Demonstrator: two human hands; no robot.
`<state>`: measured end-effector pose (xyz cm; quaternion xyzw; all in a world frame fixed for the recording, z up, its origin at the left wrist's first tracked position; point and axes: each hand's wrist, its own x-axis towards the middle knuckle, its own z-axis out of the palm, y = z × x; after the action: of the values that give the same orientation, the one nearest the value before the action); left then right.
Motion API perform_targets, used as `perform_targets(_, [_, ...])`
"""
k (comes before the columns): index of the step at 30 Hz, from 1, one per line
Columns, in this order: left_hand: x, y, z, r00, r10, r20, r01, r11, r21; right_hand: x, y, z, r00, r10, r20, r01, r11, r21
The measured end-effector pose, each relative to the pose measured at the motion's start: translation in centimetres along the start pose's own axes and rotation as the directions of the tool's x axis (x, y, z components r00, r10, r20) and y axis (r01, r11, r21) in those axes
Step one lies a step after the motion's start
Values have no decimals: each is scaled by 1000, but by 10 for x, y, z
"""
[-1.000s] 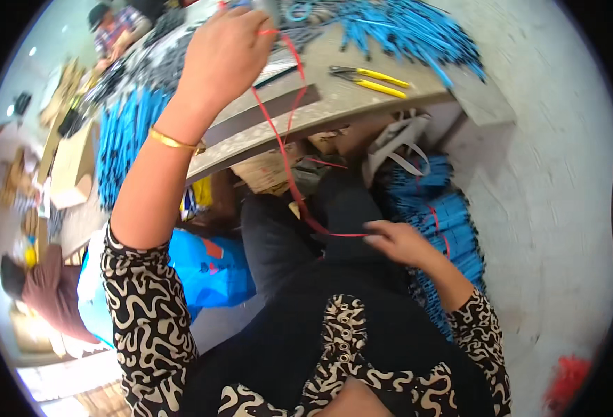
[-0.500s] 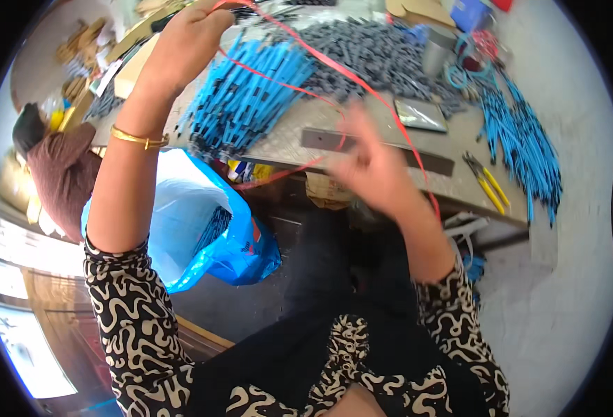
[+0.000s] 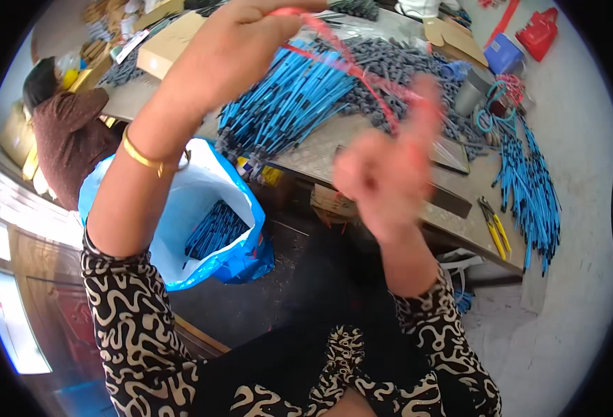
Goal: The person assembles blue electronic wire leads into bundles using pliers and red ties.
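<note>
Ribbon (image 3: 353, 68), flat red plastic, seemingly being straightened.
Left hand (image 3: 244, 45) pinches it; right hand's (image 3: 390, 170) grip, can't tell; next needs steady tension.

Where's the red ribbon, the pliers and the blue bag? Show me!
Red ribbon (image 3: 354, 69), head view: its blurry middle stretch.
Pliers (image 3: 492, 230), head view: a yellow handle.
Blue bag (image 3: 249, 263), head view: its outer wall.

The red strip (image 3: 315, 22) looks like smooth plastic; the blue bag (image 3: 251, 260) is glossy, creased plastic. The bracelet (image 3: 141, 158) is polished metal, the left sleeve (image 3: 129, 313) soft cloth, the box (image 3: 164, 52) matt cardboard, the tabletop (image 3: 327, 142) dull.
</note>
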<state>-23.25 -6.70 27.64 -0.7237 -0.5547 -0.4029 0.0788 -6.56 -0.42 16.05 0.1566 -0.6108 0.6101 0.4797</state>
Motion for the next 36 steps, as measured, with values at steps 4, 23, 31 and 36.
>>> perform_targets(4, [-11,-54,-15,956,-264,127,279,952,-125,3,-56,6,973,-230,26,216,941,261])
perform_targets(23, [16,6,28,848,-459,265,494,505,-707,-35,90,47,520,746,416,-761,626,-169])
perform_targets(31, [-7,-43,20,929,-273,251,310,203,-929,22,25,-19,986,-88,139,76,993,88])
perform_targets(36, [-3,-41,33,900,-230,371,395,72,-916,17,-37,-58,991,-59,123,25,966,256])
